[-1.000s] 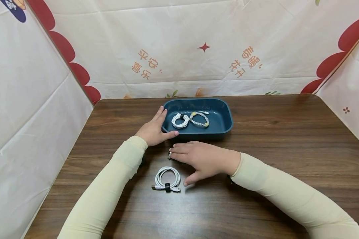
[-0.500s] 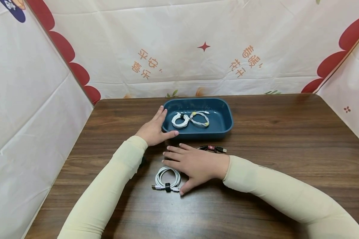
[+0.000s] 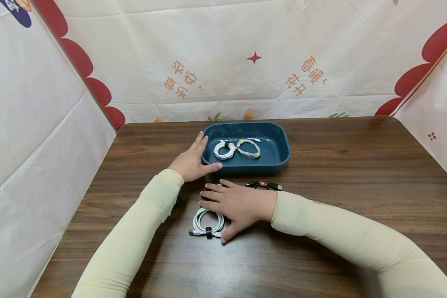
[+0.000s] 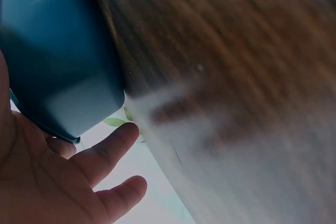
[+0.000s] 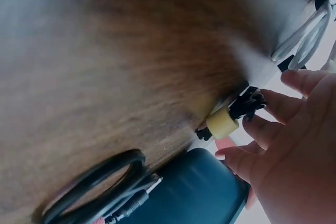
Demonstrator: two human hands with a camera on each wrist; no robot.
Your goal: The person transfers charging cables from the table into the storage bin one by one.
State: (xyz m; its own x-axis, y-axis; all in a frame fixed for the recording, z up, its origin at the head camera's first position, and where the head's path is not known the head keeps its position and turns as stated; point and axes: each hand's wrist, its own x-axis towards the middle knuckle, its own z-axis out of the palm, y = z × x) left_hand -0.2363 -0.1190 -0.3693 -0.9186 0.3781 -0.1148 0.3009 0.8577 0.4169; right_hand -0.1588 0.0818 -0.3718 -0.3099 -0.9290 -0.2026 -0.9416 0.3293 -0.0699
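My left hand (image 3: pixel 193 163) rests at the front left corner of a dark blue bin (image 3: pixel 246 169), thumb over the front rim and straight fingers along the left side. In the bin lie a white coiled cable (image 3: pixel 224 156) with a black strap and a white cable (image 3: pixel 248 155) with yellow ties. My right hand (image 3: pixel 240 203) hovers with spread fingers over a black cable bundle (image 5: pixel 247 103) in a yellow wrap, mostly hidden in the head view. Its thumb overlaps the plug end of a white coiled USB cable (image 3: pixel 198 221) with a black strap.
A coiled black USB cable (image 3: pixel 272 186) with a red tie lies right of the right hand, in front of the bin. The wooden table (image 3: pixel 357 165) is bounded by white patterned cloth (image 3: pixel 223 49) at the back and sides.
My right hand has moved left and toward me, uncovering the black cable with the red tie; its thumb now overlaps the white cable's end. My left hand has stayed on the bin.
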